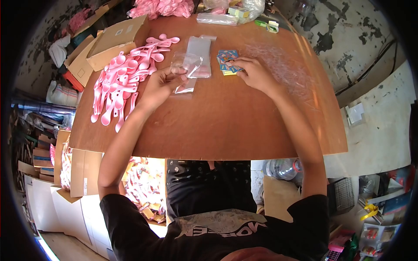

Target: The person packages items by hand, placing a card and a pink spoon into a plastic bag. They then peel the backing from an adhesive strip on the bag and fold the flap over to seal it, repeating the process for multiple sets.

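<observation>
Left hand (pixel 163 82) pinches a clear plastic bag (pixel 186 71), just right of the pink spoons (pixel 126 78). Right hand (pixel 254 74), further right, has its fingertips closed on the card stack (pixel 227 61).

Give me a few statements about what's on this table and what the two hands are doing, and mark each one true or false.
1. The left hand holds a small clear plastic bag. True.
2. The right hand rests on a stack of colourful cards. True.
3. The pile of spoons is blue. False: the spoons are pink.
4. The spoons lie to the right of the right hand. False: they lie on the left part of the table, beyond the left hand.
5. A flat stack of clear bags lies between the spoons and the cards. True.
</observation>
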Available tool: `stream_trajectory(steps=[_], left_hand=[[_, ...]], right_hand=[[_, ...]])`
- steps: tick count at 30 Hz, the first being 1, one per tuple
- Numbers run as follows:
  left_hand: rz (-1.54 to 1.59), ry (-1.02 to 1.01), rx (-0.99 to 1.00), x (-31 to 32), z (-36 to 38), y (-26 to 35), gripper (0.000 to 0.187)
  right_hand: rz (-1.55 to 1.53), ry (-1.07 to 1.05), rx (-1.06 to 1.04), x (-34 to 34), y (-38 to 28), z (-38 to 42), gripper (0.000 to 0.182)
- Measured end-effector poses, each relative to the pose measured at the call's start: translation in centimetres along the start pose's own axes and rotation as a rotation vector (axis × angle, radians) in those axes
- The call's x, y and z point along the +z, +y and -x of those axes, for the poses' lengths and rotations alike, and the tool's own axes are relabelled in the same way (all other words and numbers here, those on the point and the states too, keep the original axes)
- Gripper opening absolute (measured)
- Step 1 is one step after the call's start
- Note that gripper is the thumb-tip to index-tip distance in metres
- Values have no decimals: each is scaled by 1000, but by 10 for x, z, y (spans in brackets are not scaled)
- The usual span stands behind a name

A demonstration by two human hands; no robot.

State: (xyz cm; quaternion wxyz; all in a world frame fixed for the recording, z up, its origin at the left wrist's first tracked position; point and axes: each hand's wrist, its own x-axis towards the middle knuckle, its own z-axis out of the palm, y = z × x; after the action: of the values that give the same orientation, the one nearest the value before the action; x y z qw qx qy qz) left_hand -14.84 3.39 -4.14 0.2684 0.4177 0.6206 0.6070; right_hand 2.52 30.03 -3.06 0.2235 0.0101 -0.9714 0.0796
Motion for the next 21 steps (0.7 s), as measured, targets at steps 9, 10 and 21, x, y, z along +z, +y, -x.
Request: stream_trajectory(steps=[9, 10, 21], left_hand=[[-49, 34, -34, 4, 8, 14, 23], [-72, 28, -47, 5, 11, 21, 23], [-71, -88, 16, 22, 35, 39, 18]], right_hand=[[-28, 405, 111, -17, -17, 2, 14], [-34, 400, 106, -22, -25, 1, 14], [-682, 639, 255, -57, -122, -3, 14]])
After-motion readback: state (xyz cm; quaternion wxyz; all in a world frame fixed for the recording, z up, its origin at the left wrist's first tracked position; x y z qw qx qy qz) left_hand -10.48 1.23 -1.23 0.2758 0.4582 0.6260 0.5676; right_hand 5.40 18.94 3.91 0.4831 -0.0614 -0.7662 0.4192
